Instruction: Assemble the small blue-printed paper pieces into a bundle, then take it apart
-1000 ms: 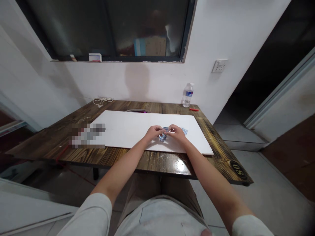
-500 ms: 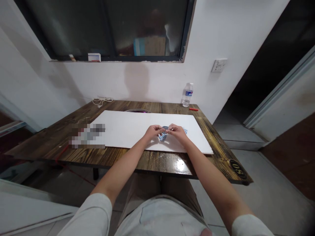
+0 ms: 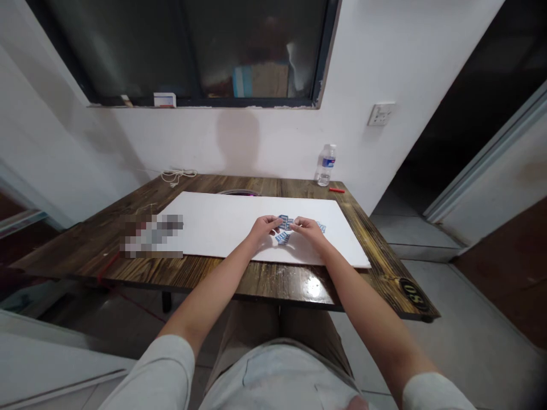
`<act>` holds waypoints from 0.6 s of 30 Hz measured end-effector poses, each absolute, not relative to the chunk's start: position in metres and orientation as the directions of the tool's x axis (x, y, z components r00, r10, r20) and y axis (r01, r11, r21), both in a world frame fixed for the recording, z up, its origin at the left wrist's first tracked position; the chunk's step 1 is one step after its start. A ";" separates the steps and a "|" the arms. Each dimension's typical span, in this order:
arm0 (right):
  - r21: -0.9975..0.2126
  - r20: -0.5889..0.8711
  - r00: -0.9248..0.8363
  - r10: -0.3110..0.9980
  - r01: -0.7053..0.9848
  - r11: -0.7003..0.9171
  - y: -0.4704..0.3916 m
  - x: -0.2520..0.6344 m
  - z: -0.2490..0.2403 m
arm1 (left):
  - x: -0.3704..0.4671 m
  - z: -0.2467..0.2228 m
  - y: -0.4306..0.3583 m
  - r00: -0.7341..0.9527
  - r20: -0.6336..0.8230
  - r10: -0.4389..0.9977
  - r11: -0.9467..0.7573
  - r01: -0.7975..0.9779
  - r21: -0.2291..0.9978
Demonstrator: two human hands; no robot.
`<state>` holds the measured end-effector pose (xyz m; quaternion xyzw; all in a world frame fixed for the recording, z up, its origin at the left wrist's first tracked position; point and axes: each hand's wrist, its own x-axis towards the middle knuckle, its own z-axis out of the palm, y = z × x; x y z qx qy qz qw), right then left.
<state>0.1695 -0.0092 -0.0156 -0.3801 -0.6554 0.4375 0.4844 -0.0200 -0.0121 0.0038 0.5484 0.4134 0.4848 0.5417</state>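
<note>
Over a white board (image 3: 217, 228), my left hand (image 3: 264, 228) pinches a small blue-and-dark slatted piece (image 3: 282, 221). My right hand (image 3: 308, 228) is closed on the right side of a similar slatted piece (image 3: 289, 224), which touches or overlaps the first. Just below the fingers, more blue slatted pieces (image 3: 282, 238) lie on the board. Another blue piece (image 3: 320, 227) rests to the right, partly hidden behind my right hand. The pieces are too small to make out in detail.
The board lies on a dark wooden table (image 3: 205, 270). At the back right stand a water bottle (image 3: 327, 165) and a red pen-like object (image 3: 337, 190). A white cable (image 3: 178, 174) lies at the back left. A blurred patch (image 3: 154, 236) covers items at the left.
The held pieces have turned and spread, so their slats now show between my hands. My fingertips are slightly farther apart.
</note>
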 end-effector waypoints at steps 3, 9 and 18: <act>-0.920 0.302 -0.260 0.917 0.173 0.352 -0.010 0.168 -0.015 | -0.021 0.003 -0.009 0.117 0.063 0.991 -0.048 -0.126 0.991; -0.655 0.351 -0.383 0.854 0.551 0.517 -0.015 0.164 -0.015 | -0.025 -0.002 -0.002 -0.026 -0.019 0.999 0.013 -0.205 0.979; -0.436 0.483 -0.474 0.736 0.599 0.672 -0.020 0.167 -0.014 | -0.026 -0.004 -0.001 -0.090 -0.041 0.995 0.019 -0.232 0.972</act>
